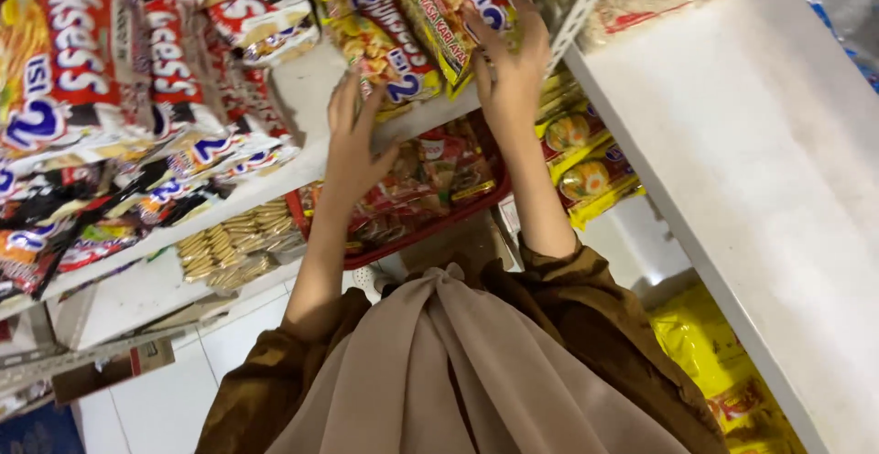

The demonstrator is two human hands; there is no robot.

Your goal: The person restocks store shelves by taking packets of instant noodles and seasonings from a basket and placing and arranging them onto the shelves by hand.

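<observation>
I have both hands up at top centre: right hand point(508, 60) flat, fingers spread on the yellow noodle packs point(439, 5); left hand point(352, 143) open, empty below. I'd press evenly, squaring the stack onto the white shelf point(302, 79).

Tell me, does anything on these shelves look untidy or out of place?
Yes. The noodle packets on the white shelf lie tilted and overlapping, some hanging past its edge. The left hand and right hand touch the yellow packets.

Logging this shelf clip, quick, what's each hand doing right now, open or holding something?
Left hand: open, fingers spread against a yellow noodle packet.
Right hand: open, flat on another yellow packet; not gripping.
</observation>
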